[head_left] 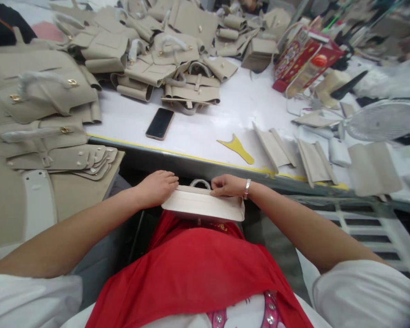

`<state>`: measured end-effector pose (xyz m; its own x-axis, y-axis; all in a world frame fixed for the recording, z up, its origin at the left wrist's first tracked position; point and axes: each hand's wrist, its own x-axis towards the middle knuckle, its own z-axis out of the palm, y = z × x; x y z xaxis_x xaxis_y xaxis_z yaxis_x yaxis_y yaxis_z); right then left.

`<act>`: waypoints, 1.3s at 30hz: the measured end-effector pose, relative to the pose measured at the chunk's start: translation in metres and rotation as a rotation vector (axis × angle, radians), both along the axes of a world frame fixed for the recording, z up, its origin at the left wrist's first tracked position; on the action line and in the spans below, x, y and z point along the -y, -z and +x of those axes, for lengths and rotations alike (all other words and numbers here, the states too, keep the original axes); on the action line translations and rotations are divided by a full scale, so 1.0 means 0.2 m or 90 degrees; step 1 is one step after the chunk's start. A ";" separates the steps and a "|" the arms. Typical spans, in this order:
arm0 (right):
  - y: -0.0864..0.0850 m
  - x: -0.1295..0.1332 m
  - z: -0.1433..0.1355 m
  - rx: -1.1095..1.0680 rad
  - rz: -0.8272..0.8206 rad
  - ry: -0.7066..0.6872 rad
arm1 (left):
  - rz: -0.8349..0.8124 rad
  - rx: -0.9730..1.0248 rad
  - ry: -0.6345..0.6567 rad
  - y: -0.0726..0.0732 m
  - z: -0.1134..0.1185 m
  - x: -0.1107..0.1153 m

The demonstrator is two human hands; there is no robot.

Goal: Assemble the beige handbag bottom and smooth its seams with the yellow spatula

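Observation:
A beige bag (pixel 203 204) with a wrapped loop handle lies on the lap, over a red apron, just below the table edge. My left hand (pixel 159 186) is closed on the bag's left end, its fingers curled over the far rim. On the right side of the handle, my right hand (pixel 228 186) grips the same rim with bent fingers; a silver bracelet circles that wrist. The bag's underside and the fingertips behind the rim are hidden.
The white table (pixel 198 136) holds piled beige bags (pixel 112 50), a phone (pixel 160 123), a yellow tool (pixel 237 148), beige pieces (pixel 275 148), a red box (pixel 305 57) and a fan (pixel 386 119). Stacked flat pieces (pixel 71 157) lie on a board at left.

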<state>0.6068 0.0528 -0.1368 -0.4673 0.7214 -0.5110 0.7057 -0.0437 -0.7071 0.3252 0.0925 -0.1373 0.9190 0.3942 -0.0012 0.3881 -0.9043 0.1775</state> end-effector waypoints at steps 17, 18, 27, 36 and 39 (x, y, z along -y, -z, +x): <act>0.14 0.89 0.02 0.175 0.664 0.229 | 0.054 0.210 0.025 0.13 0.31 0.52; 0.13 0.90 0.02 0.185 0.666 0.220 | 0.061 0.210 0.026 0.12 0.31 0.53; 0.15 0.88 -0.02 0.252 0.731 0.214 | 0.117 0.144 0.004 0.10 0.36 0.56; 0.16 0.85 -0.12 0.318 0.760 0.330 | 0.196 0.139 -0.017 0.08 0.39 0.60; 0.16 0.83 -0.15 0.312 0.702 0.418 | 0.172 0.117 -0.061 0.07 0.41 0.60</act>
